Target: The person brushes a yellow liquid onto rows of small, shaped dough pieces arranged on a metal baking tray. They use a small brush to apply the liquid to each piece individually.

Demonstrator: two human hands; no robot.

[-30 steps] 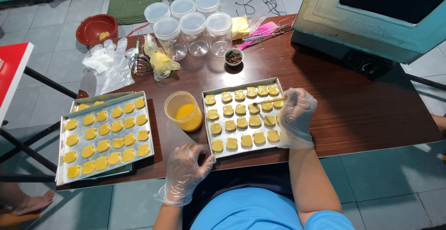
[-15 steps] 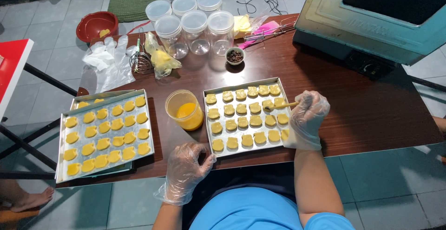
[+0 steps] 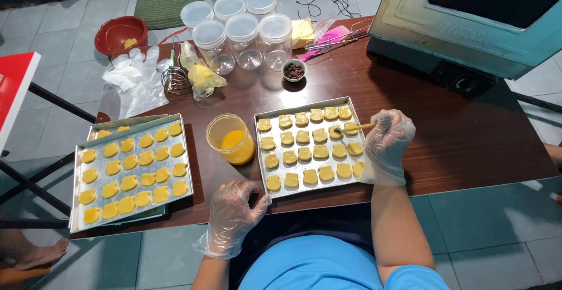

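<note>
A metal baking tray with several pale cut cookie pieces lies on the brown table in front of me. My right hand, in a clear plastic glove, holds a small brush whose tip touches a cookie near the tray's far right corner. My left hand, also gloved, rests at the tray's near left corner with fingers curled, holding nothing. A clear cup of yellow egg wash stands just left of the tray.
A second tray of brighter yellow cookies sits at the left table edge. Several lidded clear jars, a small bowl of dark bits, a whisk, spare gloves and a teal oven stand behind. A bare foot shows on the floor at left.
My right hand lifted from the tray's right edge and brought the brush over the cookies in the far right rows. My left hand stayed in place.
</note>
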